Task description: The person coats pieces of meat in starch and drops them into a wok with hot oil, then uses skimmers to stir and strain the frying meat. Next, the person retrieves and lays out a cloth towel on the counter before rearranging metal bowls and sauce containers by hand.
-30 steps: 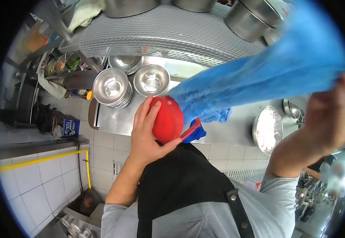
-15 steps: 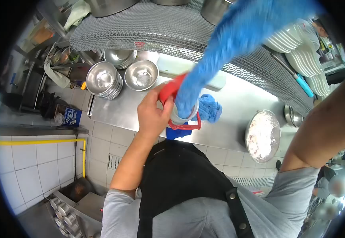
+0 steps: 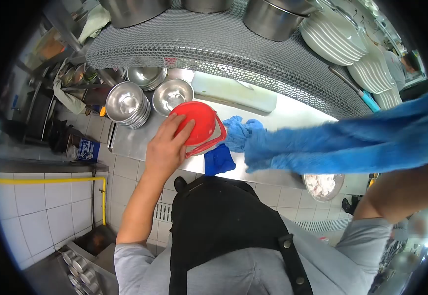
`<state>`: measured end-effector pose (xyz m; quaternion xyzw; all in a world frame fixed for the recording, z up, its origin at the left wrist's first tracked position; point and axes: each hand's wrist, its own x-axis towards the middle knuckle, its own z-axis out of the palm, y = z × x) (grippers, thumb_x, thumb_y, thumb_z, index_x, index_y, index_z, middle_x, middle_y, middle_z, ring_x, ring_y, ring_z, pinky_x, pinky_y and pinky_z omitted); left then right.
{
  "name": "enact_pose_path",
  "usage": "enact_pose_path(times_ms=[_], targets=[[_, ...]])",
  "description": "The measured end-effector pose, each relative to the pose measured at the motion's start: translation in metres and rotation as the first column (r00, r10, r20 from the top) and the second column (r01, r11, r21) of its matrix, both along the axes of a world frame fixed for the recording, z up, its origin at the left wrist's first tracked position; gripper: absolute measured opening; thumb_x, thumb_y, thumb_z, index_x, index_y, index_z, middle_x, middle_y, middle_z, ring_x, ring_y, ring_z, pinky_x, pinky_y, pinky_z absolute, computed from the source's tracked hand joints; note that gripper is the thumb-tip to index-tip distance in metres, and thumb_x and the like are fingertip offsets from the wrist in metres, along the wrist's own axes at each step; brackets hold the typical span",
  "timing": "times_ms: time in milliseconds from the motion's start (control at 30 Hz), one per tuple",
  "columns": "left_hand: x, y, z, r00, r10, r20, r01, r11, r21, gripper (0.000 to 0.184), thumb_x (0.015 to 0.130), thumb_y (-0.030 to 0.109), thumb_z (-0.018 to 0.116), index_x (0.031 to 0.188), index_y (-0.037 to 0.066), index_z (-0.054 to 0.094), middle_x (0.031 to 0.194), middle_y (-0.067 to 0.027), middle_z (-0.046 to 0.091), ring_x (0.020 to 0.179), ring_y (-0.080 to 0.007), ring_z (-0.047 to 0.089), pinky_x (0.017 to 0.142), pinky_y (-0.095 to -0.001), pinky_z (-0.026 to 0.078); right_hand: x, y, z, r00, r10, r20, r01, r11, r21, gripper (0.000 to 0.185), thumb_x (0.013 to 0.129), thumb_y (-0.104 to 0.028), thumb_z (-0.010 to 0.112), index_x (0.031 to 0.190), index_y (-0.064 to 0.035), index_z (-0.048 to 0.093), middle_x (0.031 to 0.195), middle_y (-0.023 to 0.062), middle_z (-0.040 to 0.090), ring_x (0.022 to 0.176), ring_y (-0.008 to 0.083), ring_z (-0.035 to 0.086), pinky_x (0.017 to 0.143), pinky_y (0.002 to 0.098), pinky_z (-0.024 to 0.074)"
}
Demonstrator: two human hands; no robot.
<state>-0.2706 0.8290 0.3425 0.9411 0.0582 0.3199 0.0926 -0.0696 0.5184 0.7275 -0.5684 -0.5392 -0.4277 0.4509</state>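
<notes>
"What are the left hand's (image 3: 167, 142) fingers doing?"

"Gripping the red-topped tub (image 3: 201, 123), left of centre, towards eleven o'clock. I can't see the right hand."

"Room around it?"

"The worktop's (image 3: 302, 110) edge runs close at six o'clock. A steel bowl (image 3: 173, 96) sits just beside it at eleven, a crumpled blue cloth (image 3: 239, 129) at three; bare metal opens at two."

"Changed?"

"The long blue cloth (image 3: 347, 142), inside the tub half a second ago, now lies clear, stretching towards three."

"And the tub?"

"Round and bright red on top, red handle towards four."

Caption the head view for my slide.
Left hand on a red lid, long blue cloth stretched rightward, stacked steel bowls nearby.
</notes>
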Motion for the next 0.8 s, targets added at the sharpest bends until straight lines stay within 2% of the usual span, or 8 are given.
enact_pose_path(times_ms=[67,167,200,300,500,667,700,800], targets=[[-0.01,-0.009,0.014,0.996,-0.007,-0.086,0.0,0.996,-0.091,0.054,0.074,0.019,0.08,0.127,0.011,0.07,0.131,-0.0149,0.064,0.133,-0.0387,0.056,0.107,-0.0486,0.051,0.01,-0.017,-0.049,0.972,0.047,-0.232,-0.095,0.976,-0.198,0.015,0.096,-0.012,0.067,0.108,-0.0031,0.068,0.105,0.011,0.067,0.087,0.02,0.065,0.09,0.0326,0.0523],[-0.014,-0.018,0.031,0.982,0.011,-0.191,-0.026,0.997,-0.079,0.063,0.074,0.036,0.083,0.131,0.011,0.069,0.138,-0.0162,0.06,0.14,-0.0414,0.048,0.114,-0.0539,0.041,0.016,0.025,-0.225,0.962,-0.08,-0.26,-0.008,0.948,-0.318,0.018,0.084,0.006,0.072,0.1,-0.0007,0.075,0.095,0.0102,0.076,0.085,0.0185,0.064,0.081,0.0335,0.0519],[-0.011,-0.02,0.028,0.981,0.033,-0.193,-0.056,0.992,-0.111,0.062,0.076,0.037,0.083,0.131,0.011,0.068,0.14,-0.0167,0.058,0.141,-0.0417,0.047,0.115,-0.0538,0.04,0.025,0.049,-0.269,0.947,0.104,-0.305,-0.203,0.927,-0.314,0.018,0.081,0.003,0.075,0.098,-0.003,0.078,0.101,0.0139,0.075,0.083,0.0205,0.064,0.079,0.0375,0.0519],[0.018,-0.017,0.008,0.982,0.113,-0.151,-0.141,0.972,-0.189,0.06,0.08,0.041,0.083,0.128,0.008,0.068,0.149,-0.0196,0.052,0.143,-0.0442,0.044,0.117,-0.0537,0.038,0.029,0.063,-0.383,0.759,-0.155,-0.633,-0.307,0.772,-0.556,0.028,0.082,-0.001,0.078,0.11,-0.0053,0.076,0.13,0.0161,0.067,0.114,0.0336,0.067,0.095,0.0388,0.0554],[0.042,-0.023,-0.018,0.974,0.145,-0.172,-0.16,0.984,-0.079,0.067,0.086,0.042,0.077,0.144,0.014,0.059,0.16,-0.0164,0.042,0.15,-0.0473,0.033,0.118,-0.0557,0.036,-0.037,0.11,-0.402,0.618,-0.115,-0.778,-0.51,0.695,-0.508,0.076,0.078,-0.006,0.084,0.147,-0.0081,0.052,0.162,0.0184,0.04,0.142,0.0354,0.049,0.108,0.0435,0.052],[0.013,-0.002,-0.017,0.972,0.005,-0.235,-0.059,0.973,-0.221,0.073,0.083,0.032,0.079,0.15,0.017,0.055,0.165,-0.0127,0.038,0.153,-0.0457,0.028,0.118,-0.0579,0.035,-0.022,0.141,-0.463,0.81,0.043,-0.584,-0.39,0.785,-0.482,0.066,0.08,0.001,0.079,0.141,-0.0041,0.056,0.149,0.0196,0.056,0.132,0.0377,0.059,0.103,0.0419,0.0546],[0.006,0.001,-0.024,0.976,0.001,-0.22,-0.059,0.965,-0.255,0.077,0.08,0.031,0.083,0.151,0.018,0.053,0.166,-0.0147,0.036,0.154,-0.0458,0.028,0.119,-0.0586,0.033,-0.033,0.147,-0.452,0.786,0.037,-0.617,-0.39,0.803,-0.45,0.047,0.081,0.005,0.075,0.127,-0.0028,0.065,0.141,0.0222,0.062,0.124,0.0385,0.065,0.099,0.0417,0.0566],[-0.027,-0.012,-0.037,0.979,0.124,0.164,-0.014,0.837,-0.547,0.079,0.079,0.032,0.084,0.15,0.015,0.054,0.164,-0.0205,0.035,0.153,-0.0476,0.028,0.121,-0.0566,0.031,-0.049,0.145,-0.442,0.841,0.163,-0.516,-0.443,0.754,-0.485,0.03,0.082,0.005,0.074,0.11,-0.0025,0.071,0.138,0.0258,0.062,0.119,0.0376,0.067,0.096,0.0422,0.0576]])
